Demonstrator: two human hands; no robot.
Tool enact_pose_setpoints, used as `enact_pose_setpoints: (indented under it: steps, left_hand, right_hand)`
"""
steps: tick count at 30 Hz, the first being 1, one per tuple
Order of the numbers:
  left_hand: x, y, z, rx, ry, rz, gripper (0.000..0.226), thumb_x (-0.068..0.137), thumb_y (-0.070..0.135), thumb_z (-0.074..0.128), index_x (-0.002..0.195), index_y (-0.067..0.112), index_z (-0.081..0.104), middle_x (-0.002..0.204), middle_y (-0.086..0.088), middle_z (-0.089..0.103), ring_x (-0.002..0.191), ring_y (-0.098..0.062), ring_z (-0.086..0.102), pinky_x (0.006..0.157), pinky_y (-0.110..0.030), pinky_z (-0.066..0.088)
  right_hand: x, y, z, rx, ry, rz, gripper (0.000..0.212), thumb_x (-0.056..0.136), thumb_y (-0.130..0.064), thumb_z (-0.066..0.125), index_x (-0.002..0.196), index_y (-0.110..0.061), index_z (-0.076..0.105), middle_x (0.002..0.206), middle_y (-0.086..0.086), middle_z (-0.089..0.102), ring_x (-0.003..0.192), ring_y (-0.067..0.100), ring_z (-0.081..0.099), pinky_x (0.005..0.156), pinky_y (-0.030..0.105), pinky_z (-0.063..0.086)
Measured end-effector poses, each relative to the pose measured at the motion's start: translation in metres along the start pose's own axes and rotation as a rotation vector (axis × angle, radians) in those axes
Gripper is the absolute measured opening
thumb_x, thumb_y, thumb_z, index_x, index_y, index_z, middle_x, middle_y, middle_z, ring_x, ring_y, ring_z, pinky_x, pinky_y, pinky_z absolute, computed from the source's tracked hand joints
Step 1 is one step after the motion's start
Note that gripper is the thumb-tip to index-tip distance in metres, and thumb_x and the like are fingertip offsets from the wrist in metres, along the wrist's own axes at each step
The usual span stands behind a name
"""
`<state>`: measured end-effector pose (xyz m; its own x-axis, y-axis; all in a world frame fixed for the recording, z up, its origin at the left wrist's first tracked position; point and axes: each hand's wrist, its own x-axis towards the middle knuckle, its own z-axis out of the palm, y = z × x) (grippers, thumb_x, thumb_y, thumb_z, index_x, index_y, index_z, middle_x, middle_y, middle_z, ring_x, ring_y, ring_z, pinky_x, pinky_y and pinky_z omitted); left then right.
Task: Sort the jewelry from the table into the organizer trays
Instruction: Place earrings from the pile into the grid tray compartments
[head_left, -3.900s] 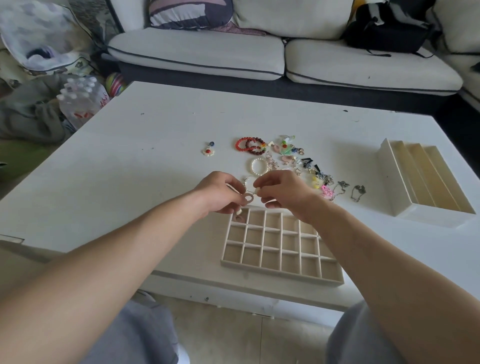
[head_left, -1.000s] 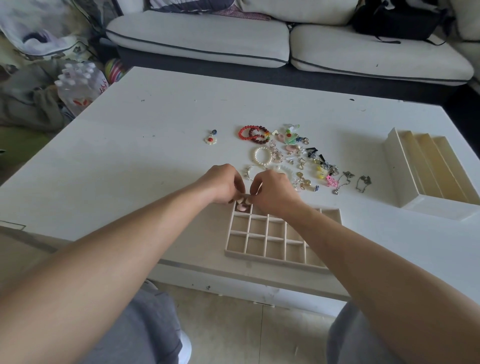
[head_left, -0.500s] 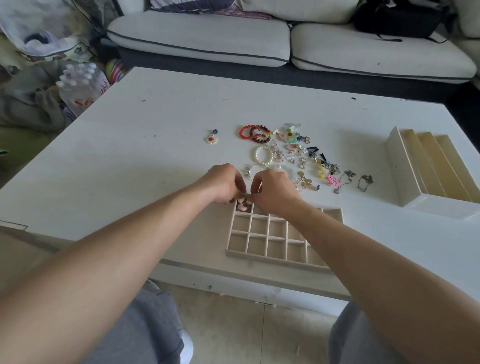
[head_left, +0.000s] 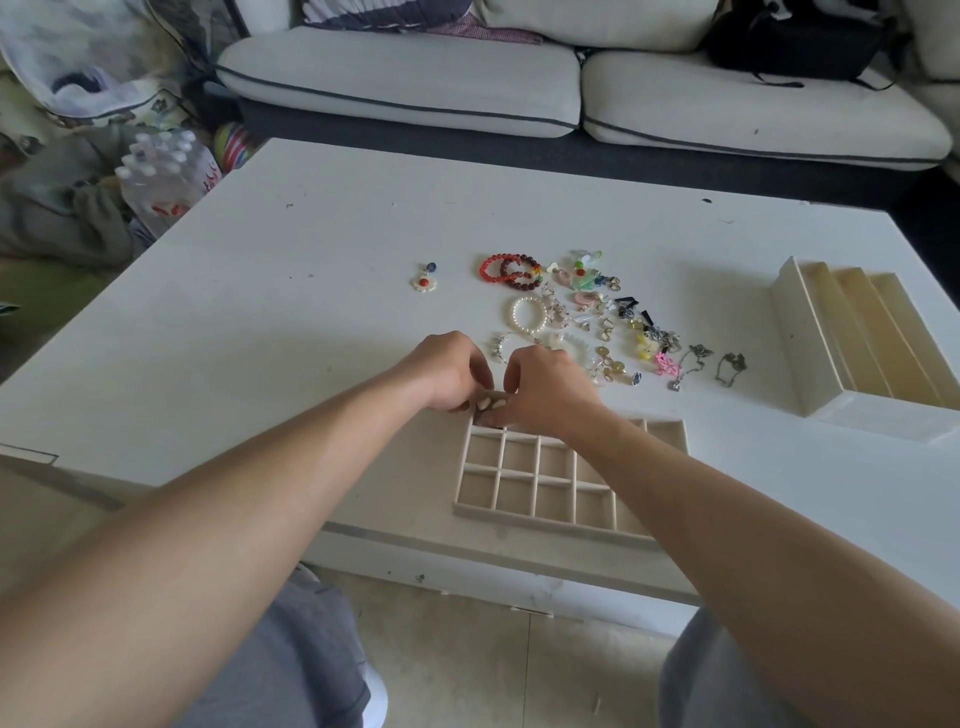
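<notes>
White coffee table (head_left: 311, 312) in front of a pale sofa (head_left: 405, 88), nothing fancy. The jewelry pile (head_left: 597, 312) sits loose around the middle of the table, just past the hands, so I'd say the sorting has barely started: every cell of the grid tray (head_left: 545, 525) that I can see looks empty.

Handling-wise it's all tiny, light stuff. The pearl bracelet (head_left: 527, 313) and the red bead bracelets (head_left: 506, 270) should be easy: hook a finger through the loop and lift. They look stretchy, so don't yank. The thin chains (head_left: 730, 366) on the right end are the annoying ones. They're limp and probably snag on whatever's next to them, so I'd pinch those by the pendant or clasp and drag them clear first. The earrings and charms in the middle are a fingertip job and slippery, so take them one at a time.

Both hands meet over the far-left corner cell of the grid tray, which sits at the near edge of the table. The left hand (head_left: 452, 374) and right hand (head_left: 550, 389) have their fingers curled in, tips bunched together. Whatever's between them is hidden, so I can't tell if either is actually pinching a piece.

Further out, a flower pendant (head_left: 425, 280) lies on its own left of the pile, and a second tray with long slots (head_left: 795, 332) waits off to the right
</notes>
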<state>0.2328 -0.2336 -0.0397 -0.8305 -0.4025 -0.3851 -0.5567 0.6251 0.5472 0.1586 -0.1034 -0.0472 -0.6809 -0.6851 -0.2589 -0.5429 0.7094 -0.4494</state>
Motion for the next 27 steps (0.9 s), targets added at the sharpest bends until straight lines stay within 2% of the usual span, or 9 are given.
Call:
enact_pose_setpoints:
  steps: [4, 8, 13, 17, 19, 22, 27]
  left_hand:
    - [0.000, -0.001, 0.000, -0.023, -0.002, 0.005, 0.011, 0.087, 0.013, 0.073, 0.083, 0.024, 0.071, 0.085, -0.011, 0.076, 0.056, -0.014, 0.060, 0.070, -0.028, 0.056]
    - [0.001, -0.001, 0.001, -0.033, -0.001, 0.003, 0.005, 0.086, 0.015, 0.075, 0.089, 0.019, 0.075, 0.083, -0.009, 0.074, 0.058, -0.015, 0.060, 0.072, -0.030, 0.057]
    - [0.003, -0.002, 0.002, -0.027, -0.001, -0.006, 0.011, 0.085, 0.015, 0.076, 0.080, 0.024, 0.072, 0.087, -0.011, 0.077, 0.058, -0.016, 0.061, 0.072, -0.030, 0.058]
    - [0.005, -0.003, 0.003, -0.031, -0.005, -0.012, 0.012, 0.085, 0.013, 0.075, 0.081, 0.024, 0.073, 0.090, -0.010, 0.077, 0.063, -0.018, 0.063, 0.077, -0.034, 0.061]
    - [0.006, -0.003, 0.002, -0.044, -0.019, -0.021, 0.009, 0.086, 0.013, 0.075, 0.085, 0.021, 0.074, 0.088, -0.010, 0.076, 0.063, -0.018, 0.063, 0.070, -0.031, 0.061]
    - [0.005, -0.005, 0.000, -0.070, -0.046, -0.030, 0.005, 0.089, 0.014, 0.073, 0.093, 0.017, 0.075, 0.076, -0.004, 0.071, 0.054, -0.012, 0.058, 0.053, -0.019, 0.049]
    - [0.008, -0.008, -0.001, -0.099, -0.060, -0.035, 0.009, 0.096, 0.017, 0.066, 0.100, 0.015, 0.073, 0.097, -0.006, 0.073, 0.062, -0.014, 0.063, 0.060, -0.023, 0.052]
  right_hand:
    - [-0.001, 0.000, 0.000, -0.016, 0.000, -0.009, 0.045, 0.066, -0.044, 0.090, 0.089, -0.019, 0.061, 0.097, 0.003, 0.067, 0.087, 0.023, 0.064, 0.062, 0.029, 0.045]
    - [-0.001, 0.000, 0.000, -0.034, 0.004, -0.005, 0.047, 0.068, -0.044, 0.089, 0.097, -0.016, 0.065, 0.100, 0.004, 0.067, 0.089, 0.024, 0.065, 0.066, 0.031, 0.049]
    - [0.000, -0.001, 0.002, -0.054, 0.008, 0.003, 0.052, 0.069, -0.048, 0.088, 0.103, -0.016, 0.065, 0.102, 0.005, 0.065, 0.091, 0.025, 0.064, 0.066, 0.031, 0.046]
    - [0.000, 0.000, 0.003, -0.069, 0.016, -0.004, 0.053, 0.068, -0.050, 0.088, 0.102, -0.017, 0.064, 0.100, 0.005, 0.065, 0.091, 0.026, 0.064, 0.066, 0.031, 0.045]
    - [0.000, 0.000, 0.002, -0.073, 0.007, -0.012, 0.048, 0.071, -0.048, 0.087, 0.101, -0.018, 0.065, 0.098, 0.004, 0.065, 0.091, 0.025, 0.064, 0.066, 0.030, 0.045]
    - [0.003, 0.004, -0.001, -0.025, -0.004, -0.032, 0.031, 0.080, -0.045, 0.080, 0.092, -0.019, 0.066, 0.095, 0.004, 0.068, 0.088, 0.023, 0.066, 0.066, 0.030, 0.048]
    - [0.004, 0.011, -0.008, 0.057, -0.013, -0.037, 0.020, 0.087, -0.039, 0.076, 0.084, -0.021, 0.066, 0.091, 0.001, 0.068, 0.085, 0.019, 0.064, 0.068, 0.029, 0.048]
